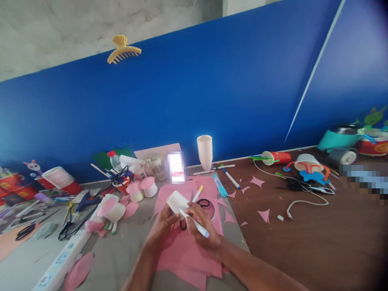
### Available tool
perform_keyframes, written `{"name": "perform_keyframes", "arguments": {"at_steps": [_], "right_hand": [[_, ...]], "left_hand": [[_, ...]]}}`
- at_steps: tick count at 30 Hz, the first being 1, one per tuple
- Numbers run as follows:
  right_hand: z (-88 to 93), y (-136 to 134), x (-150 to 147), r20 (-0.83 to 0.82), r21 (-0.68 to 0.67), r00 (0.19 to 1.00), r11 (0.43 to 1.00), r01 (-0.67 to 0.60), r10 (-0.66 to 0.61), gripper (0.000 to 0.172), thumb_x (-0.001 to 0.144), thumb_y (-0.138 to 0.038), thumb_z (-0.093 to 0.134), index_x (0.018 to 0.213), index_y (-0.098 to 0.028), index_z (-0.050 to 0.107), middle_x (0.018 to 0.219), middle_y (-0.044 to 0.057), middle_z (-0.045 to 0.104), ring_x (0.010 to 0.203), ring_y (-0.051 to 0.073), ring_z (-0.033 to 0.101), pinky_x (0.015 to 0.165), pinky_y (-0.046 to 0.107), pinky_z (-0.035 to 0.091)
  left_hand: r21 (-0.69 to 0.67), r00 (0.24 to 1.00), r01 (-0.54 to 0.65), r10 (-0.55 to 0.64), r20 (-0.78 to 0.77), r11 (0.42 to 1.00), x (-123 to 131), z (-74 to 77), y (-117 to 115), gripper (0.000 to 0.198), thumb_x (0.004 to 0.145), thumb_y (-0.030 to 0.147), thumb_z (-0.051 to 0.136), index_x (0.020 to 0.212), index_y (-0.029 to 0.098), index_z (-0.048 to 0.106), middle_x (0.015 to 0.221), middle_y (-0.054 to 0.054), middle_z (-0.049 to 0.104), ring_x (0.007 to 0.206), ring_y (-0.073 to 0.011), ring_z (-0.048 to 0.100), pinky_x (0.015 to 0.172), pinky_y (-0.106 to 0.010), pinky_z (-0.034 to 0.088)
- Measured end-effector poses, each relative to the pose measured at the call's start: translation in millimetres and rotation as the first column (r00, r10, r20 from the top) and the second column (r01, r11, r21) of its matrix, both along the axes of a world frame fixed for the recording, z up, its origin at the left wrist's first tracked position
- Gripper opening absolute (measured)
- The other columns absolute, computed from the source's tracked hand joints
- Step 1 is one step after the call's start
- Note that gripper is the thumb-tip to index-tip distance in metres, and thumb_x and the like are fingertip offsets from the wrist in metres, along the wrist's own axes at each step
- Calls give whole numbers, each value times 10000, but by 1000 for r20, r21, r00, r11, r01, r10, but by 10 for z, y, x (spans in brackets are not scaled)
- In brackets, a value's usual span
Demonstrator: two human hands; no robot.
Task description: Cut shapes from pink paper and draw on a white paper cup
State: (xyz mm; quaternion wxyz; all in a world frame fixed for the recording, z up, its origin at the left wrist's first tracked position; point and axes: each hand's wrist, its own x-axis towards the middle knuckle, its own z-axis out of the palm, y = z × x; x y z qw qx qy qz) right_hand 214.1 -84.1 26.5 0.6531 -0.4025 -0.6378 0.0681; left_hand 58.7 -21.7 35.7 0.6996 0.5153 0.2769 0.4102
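Observation:
My left hand (163, 223) is closed around a white paper cup (177, 201) lying on its side, held above sheets of pink paper (188, 252). My right hand (202, 226) grips a white marker with a blue cap (195, 223), its tip touching the cup's side. Black-handled scissors (203, 203) and a yellow-capped marker (197, 193) lie on the pink paper just behind my hands.
A stack of white cups (205, 151) stands by the blue wall. Pink paper scraps (264, 214), a white cable (306, 202), markers (230, 178) and decorated red cups (275, 157) lie right. Pink-topped cups (142, 189), a glue gun, scissors (24, 231) and a power strip (57, 264) lie left.

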Motion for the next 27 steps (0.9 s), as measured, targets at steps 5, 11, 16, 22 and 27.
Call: {"name": "perform_keyframes", "arguments": {"at_steps": [5, 11, 16, 22, 27], "right_hand": [[-43, 10, -27, -116, -59, 993, 998, -12, 6, 144, 926, -194, 547, 1023, -257, 632, 953, 49, 728, 921, 241, 722, 815, 338, 591], [-31, 37, 4, -296, -179, 955, 982, -64, 9, 118, 982, -264, 518, 916, -235, 611, 759, 3, 634, 683, 173, 616, 656, 277, 526], [14, 36, 35, -349, -181, 937, 978, -100, 31, 205, 1006, -343, 501, 863, -232, 598, 697, -16, 576, 620, 163, 562, 592, 272, 486], [-17, 6, 32, -240, -135, 967, 984, -119, 84, 137, 992, -274, 502, 942, -224, 619, 769, 15, 633, 699, 183, 619, 648, 296, 522], [-39, 5, 41, -70, -59, 996, 996, -68, 63, 108, 931, -201, 540, 979, -236, 631, 933, 61, 706, 960, 248, 701, 844, 355, 567]], "left_hand": [[5, 999, -37, 37, -23, 999, 8, 19, -3, 386, 718, 308, 889, 1048, 184, 731, 1005, -81, 765, 928, -264, 679, 865, -356, 508], [31, 1000, -5, 6, -26, 1000, 5, 27, 19, 343, 729, 289, 868, 1028, 176, 741, 871, -62, 741, 786, -232, 668, 782, -338, 503], [20, 999, 35, -35, -22, 999, 14, 77, -16, 269, 760, 299, 832, 976, 173, 733, 743, -33, 705, 640, -194, 627, 713, -329, 483], [-64, 999, -36, 37, 7, 997, 37, 100, -47, 386, 703, 234, 858, 1061, 173, 726, 983, -74, 763, 887, -244, 693, 835, -347, 503], [-19, 999, -37, 37, -5, 999, 25, 70, -27, 375, 716, 235, 856, 1065, 176, 730, 1024, -78, 766, 987, -267, 687, 921, -379, 493]]}}
